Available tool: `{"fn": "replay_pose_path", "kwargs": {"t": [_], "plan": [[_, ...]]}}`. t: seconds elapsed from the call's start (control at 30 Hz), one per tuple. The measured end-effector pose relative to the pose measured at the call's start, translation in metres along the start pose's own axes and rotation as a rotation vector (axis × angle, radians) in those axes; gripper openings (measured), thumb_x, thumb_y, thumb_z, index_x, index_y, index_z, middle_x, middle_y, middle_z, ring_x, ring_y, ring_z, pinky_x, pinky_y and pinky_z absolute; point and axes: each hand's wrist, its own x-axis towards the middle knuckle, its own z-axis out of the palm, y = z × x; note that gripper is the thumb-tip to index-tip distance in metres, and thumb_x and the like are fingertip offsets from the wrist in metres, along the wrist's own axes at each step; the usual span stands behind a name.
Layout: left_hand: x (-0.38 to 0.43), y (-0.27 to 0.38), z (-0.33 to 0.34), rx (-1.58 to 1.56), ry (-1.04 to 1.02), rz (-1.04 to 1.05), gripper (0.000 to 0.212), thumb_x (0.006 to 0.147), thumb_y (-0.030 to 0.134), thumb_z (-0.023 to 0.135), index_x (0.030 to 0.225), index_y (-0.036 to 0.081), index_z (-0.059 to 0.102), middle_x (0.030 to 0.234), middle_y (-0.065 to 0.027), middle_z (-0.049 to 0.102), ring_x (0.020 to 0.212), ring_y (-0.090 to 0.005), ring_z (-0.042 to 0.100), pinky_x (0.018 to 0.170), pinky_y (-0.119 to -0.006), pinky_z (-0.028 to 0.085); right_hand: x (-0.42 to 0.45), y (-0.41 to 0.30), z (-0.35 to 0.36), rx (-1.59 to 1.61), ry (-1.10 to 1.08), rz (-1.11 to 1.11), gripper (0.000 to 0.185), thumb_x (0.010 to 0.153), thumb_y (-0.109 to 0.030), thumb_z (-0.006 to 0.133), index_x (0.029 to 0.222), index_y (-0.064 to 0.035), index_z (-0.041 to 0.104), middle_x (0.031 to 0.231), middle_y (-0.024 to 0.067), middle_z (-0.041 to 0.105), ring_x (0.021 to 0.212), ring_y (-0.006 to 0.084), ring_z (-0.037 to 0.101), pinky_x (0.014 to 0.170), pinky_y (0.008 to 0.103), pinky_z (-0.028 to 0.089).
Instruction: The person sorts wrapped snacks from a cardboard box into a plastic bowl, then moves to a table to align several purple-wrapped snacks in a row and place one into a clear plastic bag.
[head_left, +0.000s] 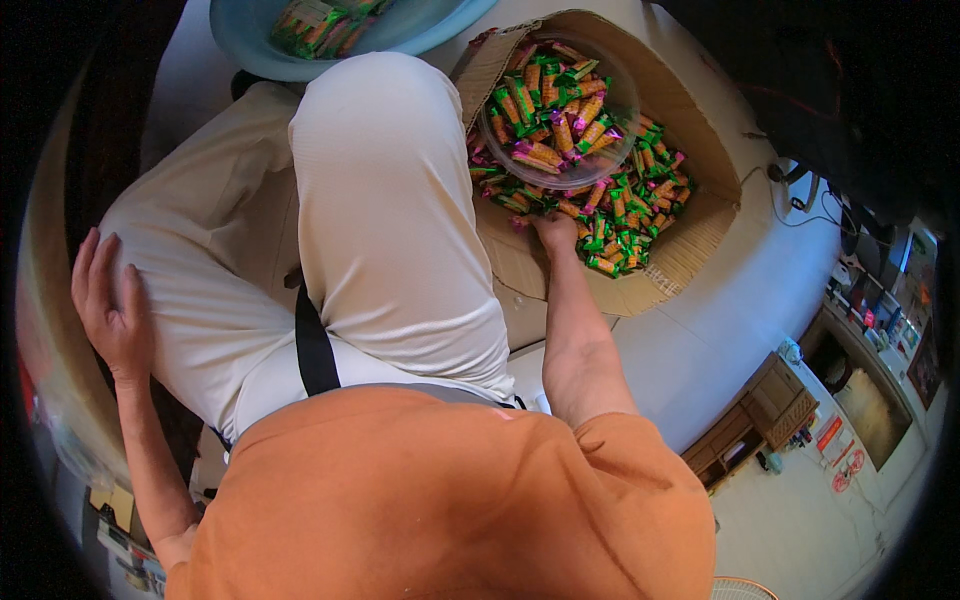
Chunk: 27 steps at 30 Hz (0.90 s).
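My left hand (116, 307) rests on my left thigh with its fingers apart and nothing in it. My right hand (556, 231) reaches into an open cardboard box (697, 247), at the near edge of a heap of small wrapped candies (622, 217) in green, orange and pink wrappers. Its fingertips are among the candies, and whether they grip one cannot be told. Above that hand, a round clear plastic tub (634, 112) filled with the same kind of candies sits on the heap inside the box.
A light blue plastic basin (247, 52) holding packed green and orange packets stands beyond my knees. My bent knee (375, 112) is close to the box's left side. A cable (795, 223) lies right of the box. Wooden furniture (750, 420) stands farther right.
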Motion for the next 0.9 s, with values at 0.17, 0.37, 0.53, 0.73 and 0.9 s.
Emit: {"fn": "replay_pose_path", "kwargs": {"t": [0.17, 0.37, 0.53, 0.73, 0.9], "plan": [[0.004, -0.001, -0.001, 0.014, -0.005, 0.026, 0.034, 0.087, 0.008, 0.057, 0.12, 0.005, 0.06, 0.135, -0.0128, 0.051, 0.127, -0.0274, 0.044, 0.107, -0.037, 0.031, -0.021, 0.022, -0.021, 0.025, 0.205, -0.009, 0.045, 0.062, -0.025, 0.077, 0.094, 0.0003, 0.057, 0.09, 0.0195, 0.065, 0.082, 0.0311, 0.063, 0.075, 0.0363, 0.049], [0.0, -0.003, -0.002, 0.021, -0.01, 0.0, 0.033, 0.088, 0.008, 0.056, 0.12, 0.005, 0.06, 0.135, -0.0128, 0.05, 0.127, -0.0269, 0.044, 0.107, -0.036, 0.031, -0.006, 0.019, -0.065, 0.023, 0.367, -0.136, 0.045, 0.075, -0.026, 0.067, 0.112, -0.003, 0.054, 0.113, 0.0263, 0.054, 0.104, 0.0393, 0.054, 0.089, 0.0457, 0.044], [-0.001, -0.006, -0.004, 0.019, -0.016, -0.003, 0.033, 0.088, 0.01, 0.056, 0.12, 0.005, 0.06, 0.135, -0.0124, 0.05, 0.126, -0.027, 0.044, 0.107, -0.036, 0.031, 0.015, 0.0, -0.068, -0.363, 0.145, -0.117, 0.079, 0.073, -0.054, 0.07, 0.133, -0.0074, 0.049, 0.132, 0.0293, 0.044, 0.121, 0.0425, 0.043, 0.098, 0.0461, 0.038], [0.007, 0.004, -0.004, 0.026, -0.015, -0.013, 0.034, 0.087, 0.011, 0.057, 0.12, 0.005, 0.06, 0.136, -0.0125, 0.049, 0.127, -0.0272, 0.043, 0.108, -0.036, 0.031, -0.007, -0.011, -0.078, 0.303, 0.219, -0.086, 0.051, 0.081, -0.027, 0.068, 0.124, -0.0059, 0.052, 0.112, 0.0174, 0.059, 0.1, 0.0319, 0.058, 0.08, 0.0402, 0.049], [0.002, -0.002, 0.001, 0.029, 0.02, 0.005, 0.034, 0.087, 0.01, 0.057, 0.12, 0.004, 0.06, 0.135, -0.0123, 0.05, 0.127, -0.0276, 0.043, 0.108, -0.037, 0.031, -0.047, -0.012, -0.094, 1.26, 0.123, -0.208, 0.016, 0.083, -0.004, 0.061, 0.096, -0.0074, 0.052, 0.089, 0.0045, 0.062, 0.068, 0.0131, 0.059, 0.053, 0.0277, 0.048]]}}
